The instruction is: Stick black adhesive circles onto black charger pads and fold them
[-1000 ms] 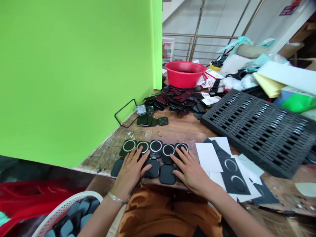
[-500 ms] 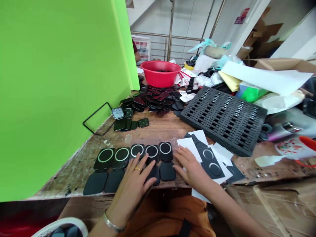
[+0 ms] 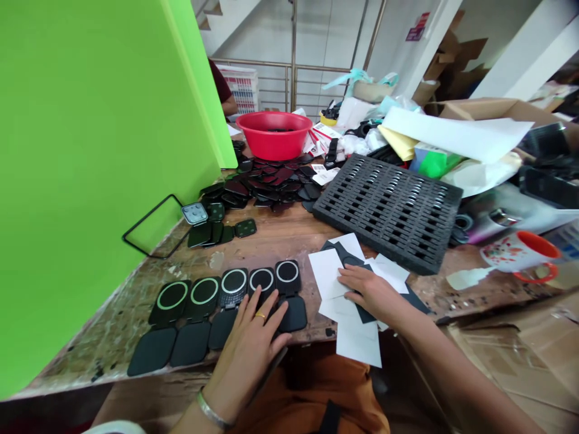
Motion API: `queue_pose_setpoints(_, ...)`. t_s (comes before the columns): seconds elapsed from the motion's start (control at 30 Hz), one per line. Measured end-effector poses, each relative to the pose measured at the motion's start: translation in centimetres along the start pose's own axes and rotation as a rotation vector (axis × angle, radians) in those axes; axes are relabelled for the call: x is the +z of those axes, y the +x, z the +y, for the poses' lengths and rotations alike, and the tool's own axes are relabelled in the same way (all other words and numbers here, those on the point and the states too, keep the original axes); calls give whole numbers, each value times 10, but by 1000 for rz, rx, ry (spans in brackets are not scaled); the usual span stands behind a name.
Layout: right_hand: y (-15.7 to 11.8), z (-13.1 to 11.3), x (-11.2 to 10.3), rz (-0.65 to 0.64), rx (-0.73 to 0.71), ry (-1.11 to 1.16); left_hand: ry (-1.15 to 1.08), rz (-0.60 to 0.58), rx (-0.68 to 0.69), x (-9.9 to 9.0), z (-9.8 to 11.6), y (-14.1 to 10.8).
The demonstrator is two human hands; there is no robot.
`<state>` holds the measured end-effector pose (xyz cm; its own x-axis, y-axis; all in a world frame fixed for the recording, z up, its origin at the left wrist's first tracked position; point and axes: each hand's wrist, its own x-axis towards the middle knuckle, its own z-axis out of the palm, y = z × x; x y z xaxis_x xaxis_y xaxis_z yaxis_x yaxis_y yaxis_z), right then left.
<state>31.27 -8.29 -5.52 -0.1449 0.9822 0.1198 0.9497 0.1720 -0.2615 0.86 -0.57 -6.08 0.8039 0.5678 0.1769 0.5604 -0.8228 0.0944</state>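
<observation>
A row of several black hinged pads with pale rings (image 3: 173, 295) lies unfolded near the table's front edge. My left hand (image 3: 256, 328), with a ring and a bracelet, rests with spread fingers over the fourth pad, partly hiding it. My right hand (image 3: 373, 292) lies on a dark sheet among white sheets (image 3: 325, 274) to the right of the row. Its fingers are extended and somewhat apart; nothing is seen gripped in it.
Behind the row are loose dark pads (image 3: 205, 234), a heap of dark plates (image 3: 271, 184) and a red basin (image 3: 274, 135). A slotted black foam tray (image 3: 389, 211) and a cup (image 3: 520, 250) stand right. A green panel (image 3: 99, 150) borders the left; beyond it shows a person's arm.
My right hand has moved right, from beside the end pad onto the sheets. My left hand remains over the pads. The camera view has shifted slightly to the right.
</observation>
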Motion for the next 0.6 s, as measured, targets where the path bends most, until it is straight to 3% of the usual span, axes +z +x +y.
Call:
queue_pose_setpoints(0.1, 0, 0, 3, 64, -42, -6, -7, 12, 2, 1, 2, 2)
queue_pose_setpoints(0.2, -4, -1, 6, 235, 14, 59, -26, -1, 27, 1, 6, 3)
queue_pose_setpoints(0.37, -4, -3, -5, 611, 314, 110, -53, -24, 19, -5, 10, 6)
queue_pose_setpoints(0.47, 3, -5, -15, 797, 540, 326, -74, -45, 9, -10, 11, 9)
queue_pose_setpoints(0.6, 14, -5, -19, 799, 654, 595, -133, -70, -18, -15, 12, 10)
